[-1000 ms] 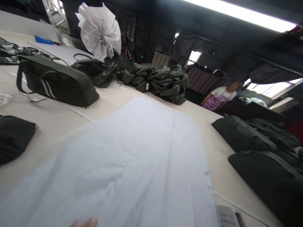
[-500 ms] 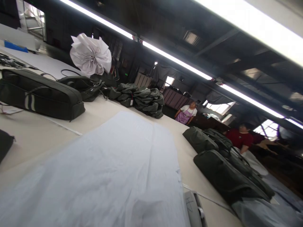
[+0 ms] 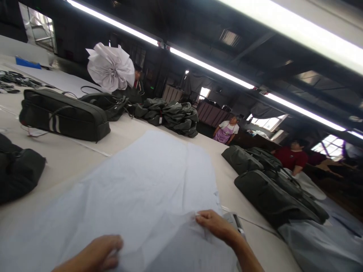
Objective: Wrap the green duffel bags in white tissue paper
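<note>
In the head view, a thin translucent plastic bag (image 3: 181, 251) stretches between my two hands, low over the white sheet (image 3: 147, 177) spread across the table. My right hand (image 3: 212, 223) pinches its upper right edge between thumb and fingers. At the lower left, my left hand (image 3: 99, 249) is closed on the bag's other side; its fingertips are slightly blurred. The bag's bottom runs out of the frame. Just beyond my right wrist lies a grey box-like device (image 3: 233, 219), partly covered by the arm.
Dark green bags stand at left (image 3: 65, 113), near left (image 3: 19, 168) and right (image 3: 275, 196). A heap of folded bags (image 3: 170, 115) sits at the far edge. More clear plastic (image 3: 320, 245) lies at right. Two people stand beyond the table; another is partly hidden behind bunched white paper (image 3: 112, 70).
Both my hands have come into view from below, holding the plastic bag over the white sheet. My view has shifted slightly left, showing more of the near-left dark bag.
</note>
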A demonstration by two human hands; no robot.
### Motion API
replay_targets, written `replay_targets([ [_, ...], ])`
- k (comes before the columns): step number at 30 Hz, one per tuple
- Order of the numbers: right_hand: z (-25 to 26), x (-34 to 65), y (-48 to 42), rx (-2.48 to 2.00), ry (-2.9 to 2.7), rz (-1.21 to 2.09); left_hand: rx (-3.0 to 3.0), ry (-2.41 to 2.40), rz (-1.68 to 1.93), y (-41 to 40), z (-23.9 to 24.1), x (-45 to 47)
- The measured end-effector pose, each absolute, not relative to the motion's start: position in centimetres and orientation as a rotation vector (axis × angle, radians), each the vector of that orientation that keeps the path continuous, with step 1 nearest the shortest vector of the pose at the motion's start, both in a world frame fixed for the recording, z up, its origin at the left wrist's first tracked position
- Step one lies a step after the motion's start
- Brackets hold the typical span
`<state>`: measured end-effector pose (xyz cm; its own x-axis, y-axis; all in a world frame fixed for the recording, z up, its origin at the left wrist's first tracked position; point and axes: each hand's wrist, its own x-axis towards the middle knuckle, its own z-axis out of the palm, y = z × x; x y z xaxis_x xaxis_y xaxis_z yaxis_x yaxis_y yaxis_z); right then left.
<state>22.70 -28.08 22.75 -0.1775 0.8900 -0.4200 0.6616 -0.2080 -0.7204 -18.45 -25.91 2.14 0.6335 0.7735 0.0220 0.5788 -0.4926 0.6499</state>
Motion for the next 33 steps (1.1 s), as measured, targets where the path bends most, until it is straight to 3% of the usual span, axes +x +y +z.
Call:
replay_targets([
  [7,22.7,17.1,-30.2,-1.761,-2.036,1.571,2.064,1.144,0.120,-22.9,13.7,-18.3],
  [10,21.2,15.7,-31.0,-1.575,-2.084,1.680,2.107,1.201,0.021,-22.7,16.5,-17.5],
  [13,19.0,16.1,-30.1,-1.541,-1.780,1.745,2.201,1.289,-0.020,-22.9,17.7,-16.8],
  [16,14.3,17.2,-28.9,-1.688,-1.637,1.308,2.226,1.314,-0.127,-23.3,17.8,-16.0],
  [21,1.3,16.2,-28.8,-1.716,-1.994,0.277,2.199,1.172,-0.247,-24.4,15.0,-13.3],
  [24,-5.6,13.9,-29.0,-1.636,-2.015,-0.164,2.184,0.984,-0.351,-24.6,13.0,-11.0],
  [27,-9.6,12.2,-28.8,-1.633,-1.911,-0.349,2.149,0.873,-0.354,-22.8,12.6,-8.1],
  [33,-11.5,11.7,-29.1,-1.759,-1.896,-0.297,2.641,0.768,0.223,-14.7,8.8,-1.4],
])
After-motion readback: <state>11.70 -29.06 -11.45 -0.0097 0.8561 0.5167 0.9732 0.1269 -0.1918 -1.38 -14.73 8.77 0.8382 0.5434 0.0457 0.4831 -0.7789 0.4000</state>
